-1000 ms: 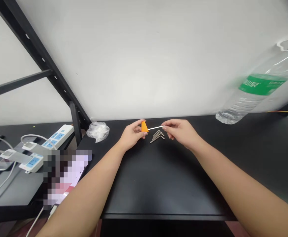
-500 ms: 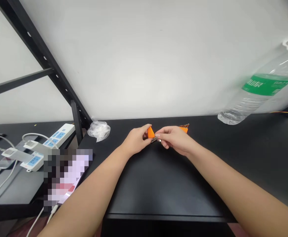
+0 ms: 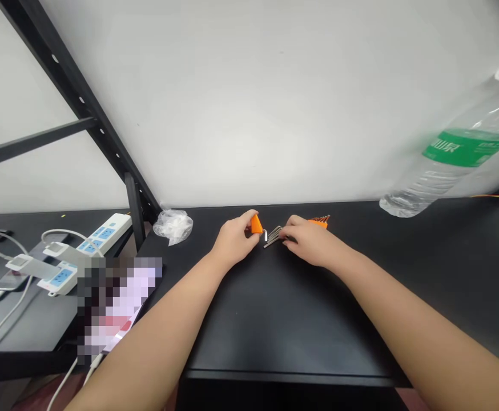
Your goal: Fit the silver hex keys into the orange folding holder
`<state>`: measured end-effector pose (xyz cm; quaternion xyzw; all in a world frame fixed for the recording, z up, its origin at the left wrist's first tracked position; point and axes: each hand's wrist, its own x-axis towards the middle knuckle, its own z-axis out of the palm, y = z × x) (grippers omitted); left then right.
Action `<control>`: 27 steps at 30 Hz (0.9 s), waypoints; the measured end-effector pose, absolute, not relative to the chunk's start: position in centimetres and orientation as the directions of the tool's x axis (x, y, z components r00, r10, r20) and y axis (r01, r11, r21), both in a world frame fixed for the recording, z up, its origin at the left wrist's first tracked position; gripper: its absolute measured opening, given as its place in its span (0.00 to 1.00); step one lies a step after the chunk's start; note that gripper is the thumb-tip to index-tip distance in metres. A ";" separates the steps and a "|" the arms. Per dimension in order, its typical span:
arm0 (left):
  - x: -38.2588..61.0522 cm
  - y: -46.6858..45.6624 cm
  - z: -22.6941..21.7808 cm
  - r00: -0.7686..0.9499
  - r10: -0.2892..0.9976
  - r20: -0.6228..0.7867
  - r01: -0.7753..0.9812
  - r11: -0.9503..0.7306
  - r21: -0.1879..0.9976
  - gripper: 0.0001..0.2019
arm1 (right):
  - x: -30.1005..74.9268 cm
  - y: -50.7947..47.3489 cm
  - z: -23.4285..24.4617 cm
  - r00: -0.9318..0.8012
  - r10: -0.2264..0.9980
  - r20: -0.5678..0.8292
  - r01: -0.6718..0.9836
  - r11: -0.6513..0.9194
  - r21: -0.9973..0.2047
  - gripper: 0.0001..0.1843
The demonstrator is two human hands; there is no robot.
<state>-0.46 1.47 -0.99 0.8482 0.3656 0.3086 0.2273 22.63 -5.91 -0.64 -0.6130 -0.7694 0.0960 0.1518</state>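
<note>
Two bare hands are out in front of me, both low over the black tabletop (image 3: 292, 325). My left hand (image 3: 234, 240) has a narrow grip, thumb and fingers closed on an orange holder (image 3: 256, 224) that shows its wedge-shaped side beyond the fingertips. From the edge of that holder nearest my right hand, one bright bent key (image 3: 266, 235) sticks out, its end angled down.

My right hand (image 3: 312, 242) is at the loose hex keys (image 3: 272, 237), a small fanned group lying between the two grips. Its fingers curl over the far ends of them; from here I can't tell whether it has pinched one or is only touching. Just behind those knuckles, partly covered by them, I see a second orange holder (image 3: 320, 223) with a row of coppery-looking tips along its top.

Farther out, to the left of my left grip, a crumpled clear bag (image 3: 172, 226) sits near the wall, and past it a white power strip (image 3: 108, 229) lies on the neighbouring surface. Well to the right of my right grip stands a big clear bottle with a green label (image 3: 463, 147).
</note>
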 end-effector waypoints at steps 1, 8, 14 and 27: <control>-0.4 1.4 -1.0 0.539 0.761 0.361 0.467 -0.627 0.624 0.23 | 22.7 -5.9 -0.6 -0.210 0.974 0.079 0.930 0.224 -0.291 0.08; -0.2 1.2 -0.9 0.512 0.772 0.375 0.429 -0.609 0.668 0.20 | 22.2 -6.0 -0.4 -0.196 0.978 0.065 0.956 0.205 -0.208 0.06; -0.3 1.2 -0.8 0.523 0.770 0.365 0.450 -0.613 0.650 0.16 | 22.1 -6.0 -0.3 -0.143 0.990 -0.018 0.979 0.138 -0.151 0.04; -0.7 1.8 -1.4 0.526 0.751 0.399 0.561 -0.659 0.502 0.24 | 22.8 -5.6 1.0 0.034 0.998 -0.061 0.319 -0.069 -0.945 0.09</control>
